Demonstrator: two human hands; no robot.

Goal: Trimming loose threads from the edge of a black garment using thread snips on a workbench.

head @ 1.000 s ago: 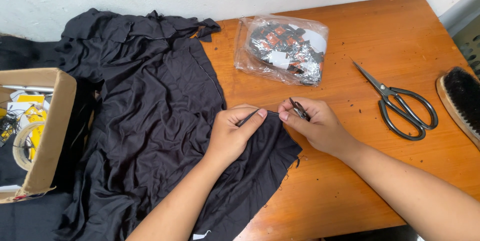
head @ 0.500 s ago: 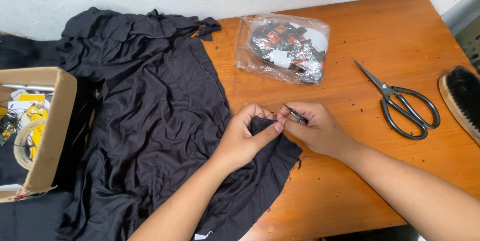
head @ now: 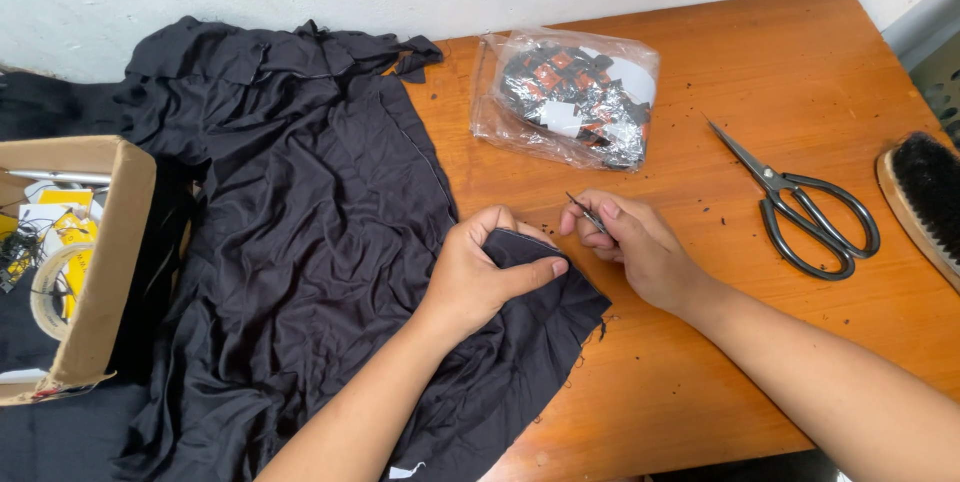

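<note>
Fingers of the left hand [head: 480, 277] pinch a fold of black cloth [head: 310, 242]; the right hand [head: 635, 242] pinches a small snipper [head: 588, 214]. A taut fold and small cuts would spare the fabric

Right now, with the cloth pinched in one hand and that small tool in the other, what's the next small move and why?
Probably bring the right hand with its thin metal tool back to the black fabric edge pinched by the left hand; the tip sits just clear of the fold.
</note>
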